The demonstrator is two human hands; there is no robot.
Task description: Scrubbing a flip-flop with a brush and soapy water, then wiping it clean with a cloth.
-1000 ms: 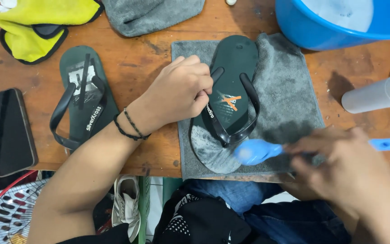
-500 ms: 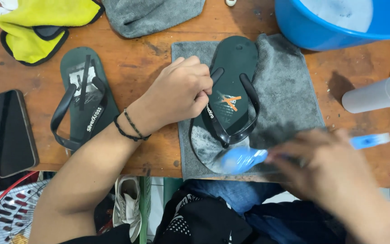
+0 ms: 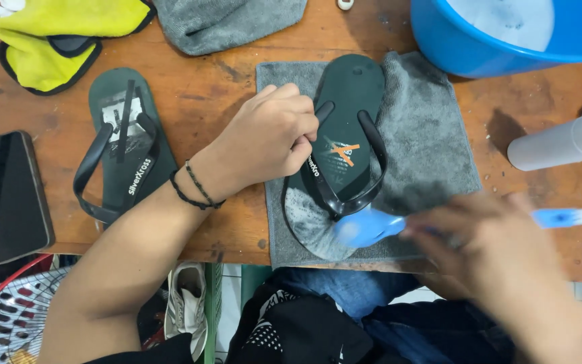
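Observation:
A dark green flip-flop [image 3: 345,114] lies on a grey cloth [image 3: 432,155] on the wooden table. My left hand [image 3: 271,138] presses down on its left edge and strap. My right hand [image 3: 500,259], blurred by motion, grips a blue brush [image 3: 368,228] whose head rests on the sandal's soapy heel [image 3: 308,226]. The brush's blue handle end [image 3: 564,217] sticks out to the right of my hand. A second flip-flop [image 3: 122,145] of the same kind lies to the left on the bare wood.
A blue basin [image 3: 506,34] with foamy water stands at the back right. A white bottle [image 3: 560,141] lies at the right edge. A black phone [image 3: 8,195] lies at the left. Yellow cloths [image 3: 55,34] and another grey cloth [image 3: 230,23] sit at the back.
The brush head has shifted back and forth along the sandal's heel with my right hand. My left hand has stayed on the sandal.

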